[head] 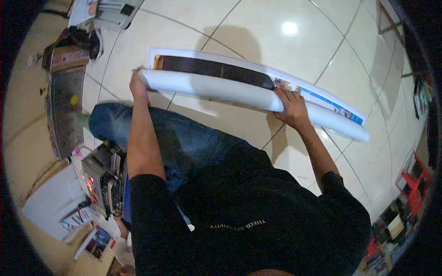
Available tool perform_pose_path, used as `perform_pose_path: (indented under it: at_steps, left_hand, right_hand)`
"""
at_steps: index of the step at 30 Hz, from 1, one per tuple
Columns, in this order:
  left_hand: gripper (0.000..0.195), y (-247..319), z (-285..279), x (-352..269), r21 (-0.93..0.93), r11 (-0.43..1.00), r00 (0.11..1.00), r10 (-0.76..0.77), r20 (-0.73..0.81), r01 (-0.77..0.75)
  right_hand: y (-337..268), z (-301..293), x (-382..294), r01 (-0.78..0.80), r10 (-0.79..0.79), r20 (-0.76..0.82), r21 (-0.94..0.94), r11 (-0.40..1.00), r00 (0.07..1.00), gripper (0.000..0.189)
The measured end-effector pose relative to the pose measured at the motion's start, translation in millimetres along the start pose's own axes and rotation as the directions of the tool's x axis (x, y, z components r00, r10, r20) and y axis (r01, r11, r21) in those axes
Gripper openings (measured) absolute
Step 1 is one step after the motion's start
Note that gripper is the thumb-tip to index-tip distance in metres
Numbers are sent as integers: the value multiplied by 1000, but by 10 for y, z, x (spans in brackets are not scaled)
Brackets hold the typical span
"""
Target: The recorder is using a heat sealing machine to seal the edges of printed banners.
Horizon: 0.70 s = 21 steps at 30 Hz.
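A large printed sheet, partly rolled up, lies over the tiled floor in front of me. Its white back forms a long roll on the side nearer my body, while a strip of the print with dark and blue areas shows beyond it. My left hand grips the roll's left end. Farther right along the roll, my right hand rests over it with the fingers on top and the thumb on the near side. The undersides of both hands are hidden.
At the left stand a grey machine or case and a metal device with red lights. Another person's hand shows at lower left, near papers. A red stand or stool is at the right edge.
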State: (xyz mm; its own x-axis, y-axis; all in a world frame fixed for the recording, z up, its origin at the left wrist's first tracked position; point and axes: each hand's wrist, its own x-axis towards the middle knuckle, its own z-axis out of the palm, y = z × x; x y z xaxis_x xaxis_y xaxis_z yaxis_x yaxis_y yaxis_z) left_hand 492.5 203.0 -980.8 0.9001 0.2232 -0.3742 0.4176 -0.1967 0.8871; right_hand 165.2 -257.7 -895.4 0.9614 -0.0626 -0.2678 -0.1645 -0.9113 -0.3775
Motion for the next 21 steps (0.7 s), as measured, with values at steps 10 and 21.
perform_pose_path:
  at_steps: [10, 21]
  left_hand:
    - [55, 502, 493, -611, 689, 700, 977, 205, 56, -187]
    - [42, 615, 58, 7, 247, 811, 671, -579, 464, 530]
  right_hand:
    - [12, 280, -223, -112, 76, -170, -214, 970, 982, 92]
    - [-52, 213, -475, -172, 152, -104, -222, 960, 983, 82]
